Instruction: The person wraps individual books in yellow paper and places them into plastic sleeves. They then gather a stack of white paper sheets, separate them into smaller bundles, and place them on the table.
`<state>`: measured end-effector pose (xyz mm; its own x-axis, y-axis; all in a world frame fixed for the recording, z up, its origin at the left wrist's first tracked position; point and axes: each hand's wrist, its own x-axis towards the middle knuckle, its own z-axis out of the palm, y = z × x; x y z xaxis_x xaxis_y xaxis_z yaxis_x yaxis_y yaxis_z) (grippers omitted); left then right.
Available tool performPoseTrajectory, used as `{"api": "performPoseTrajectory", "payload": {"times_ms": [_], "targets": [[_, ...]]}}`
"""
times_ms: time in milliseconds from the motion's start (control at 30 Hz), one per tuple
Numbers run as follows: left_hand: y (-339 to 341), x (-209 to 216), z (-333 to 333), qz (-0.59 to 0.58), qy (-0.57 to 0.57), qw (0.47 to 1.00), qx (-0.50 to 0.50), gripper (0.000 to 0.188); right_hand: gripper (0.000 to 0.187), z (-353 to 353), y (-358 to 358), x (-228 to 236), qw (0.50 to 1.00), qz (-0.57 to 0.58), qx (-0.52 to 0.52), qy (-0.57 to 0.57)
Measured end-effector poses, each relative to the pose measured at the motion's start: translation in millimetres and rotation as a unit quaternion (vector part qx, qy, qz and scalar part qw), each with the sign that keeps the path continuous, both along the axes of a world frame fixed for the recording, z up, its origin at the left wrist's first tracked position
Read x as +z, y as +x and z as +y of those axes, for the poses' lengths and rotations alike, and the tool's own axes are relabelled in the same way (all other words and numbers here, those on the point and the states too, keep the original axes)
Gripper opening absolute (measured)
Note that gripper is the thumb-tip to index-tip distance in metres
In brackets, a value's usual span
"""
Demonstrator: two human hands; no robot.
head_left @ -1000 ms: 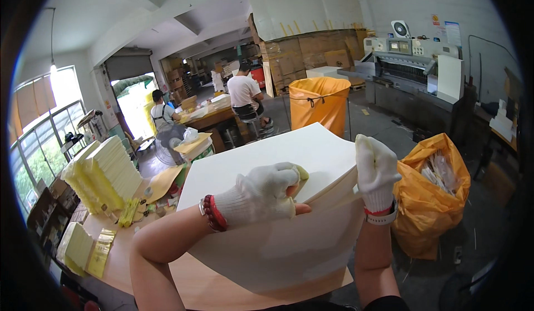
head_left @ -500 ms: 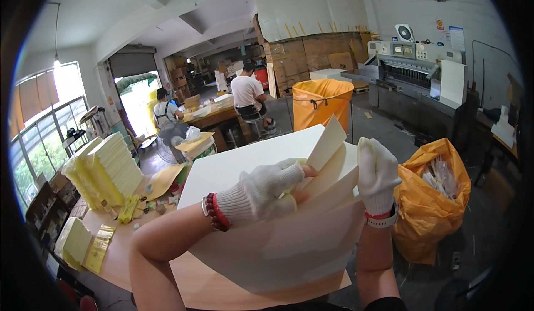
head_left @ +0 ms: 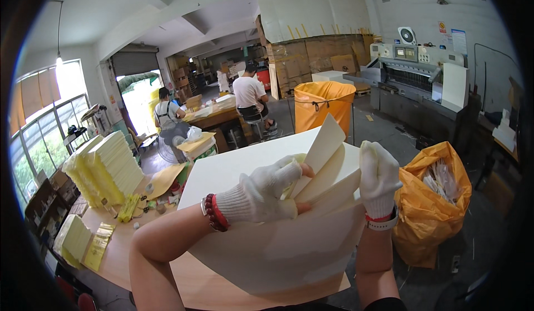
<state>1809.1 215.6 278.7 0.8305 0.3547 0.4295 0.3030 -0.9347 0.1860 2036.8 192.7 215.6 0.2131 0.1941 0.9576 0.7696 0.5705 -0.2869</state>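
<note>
A stack of large cream-white paper sheets [head_left: 239,158] lies on the wooden table before me, its near part bent up and hanging toward me. My left hand [head_left: 270,191], in a white knit glove with thumb and a fingertip bare, is closed on the sheets' edge, thumb on the near side. Beside it, a curled flap of sheet [head_left: 328,138] stands up between my hands. My right hand [head_left: 379,172], gloved too, is closed around the sheets' right edge; its fingertips are hidden by the glove's folds.
Stacks of pale yellow-edged sheets [head_left: 114,163] stand on the table [head_left: 130,250] at left, near scissors and small items. An orange bag [head_left: 434,216] of scraps sits at right; another orange bag [head_left: 322,102] stands beyond. Two people sit at a far table; a cutting machine [head_left: 417,69] stands back right.
My left fingers have shifted very slightly on the sheets' edge, and the view has moved a little. Both hands keep their hold.
</note>
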Motion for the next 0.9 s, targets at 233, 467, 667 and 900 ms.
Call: {"api": "performPoseTrajectory", "payload": {"times_ms": [233,467,667,900], "targets": [[0.9,9.3,-4.6,0.048,-0.031,0.998,0.004,0.048,0.006,5.5,5.4,-4.7,0.977,-0.133,-0.121,0.116],[4.1,6.4,-6.0,0.016,0.013,1.0,0.0,0.042,0.017,-2.1,6.2,-2.4,0.99,-0.11,-0.088,0.009],[3.9,6.8,-5.9,-0.002,-0.009,1.0,-0.022,0.043,0.005,2.5,5.1,-5.5,0.997,-0.06,-0.027,0.031],[2.5,9.2,-3.2,0.082,-0.064,0.995,-0.013,0.044,0.005,4.2,1.1,-0.4,0.971,-0.15,-0.148,0.116]]}}
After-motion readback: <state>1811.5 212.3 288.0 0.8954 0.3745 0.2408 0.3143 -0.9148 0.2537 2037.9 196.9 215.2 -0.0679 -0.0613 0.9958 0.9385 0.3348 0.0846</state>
